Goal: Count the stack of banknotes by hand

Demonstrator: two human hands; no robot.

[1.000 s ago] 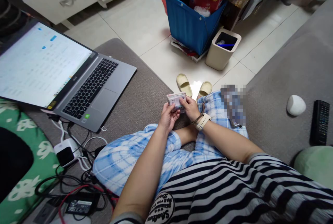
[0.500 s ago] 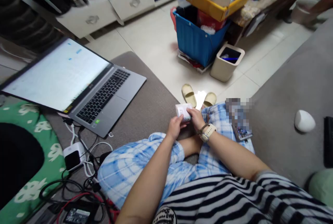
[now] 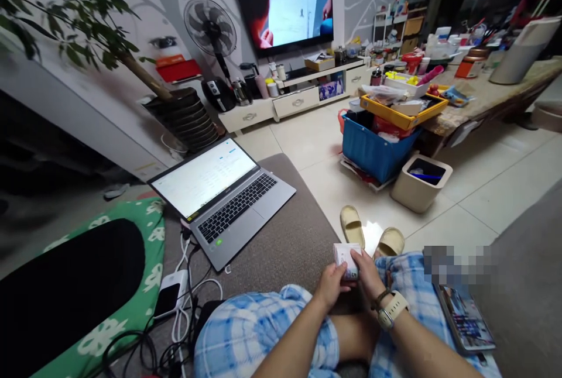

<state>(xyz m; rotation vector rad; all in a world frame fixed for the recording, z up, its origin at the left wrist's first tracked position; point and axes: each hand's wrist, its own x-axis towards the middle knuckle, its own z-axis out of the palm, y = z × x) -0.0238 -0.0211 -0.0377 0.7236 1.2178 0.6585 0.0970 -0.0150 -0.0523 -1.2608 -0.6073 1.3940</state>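
Between my hands, over my crossed legs, is a small stack of white cards (image 3: 346, 254) with printing on the top one, a "5" among it. My left hand (image 3: 331, 285) grips the stack's near left side, thumb on top. At its right side, my right hand (image 3: 367, 275) holds the stack too, its thumb lying across the top card. A watch (image 3: 393, 310) and a dark bracelet are on my right wrist. The undersides of the cards and several fingertips are hidden. By my right knee lies a phone (image 3: 468, 322) with its screen lit, partly blurred out.
An open laptop (image 3: 259, 214) sits on the grey couch to the left, with a white device (image 3: 170, 293) and tangled cables near it. Slippers (image 3: 351, 227) lie on the floor. Beyond are a beige bin (image 3: 421, 191), a blue crate (image 3: 369, 147), a fan and a television (image 3: 287, 12).
The camera has tilted up, bringing the television, fan and plant into view, and the scene has shifted down and right. Both hands still hold the cards; the "5" is now visible.
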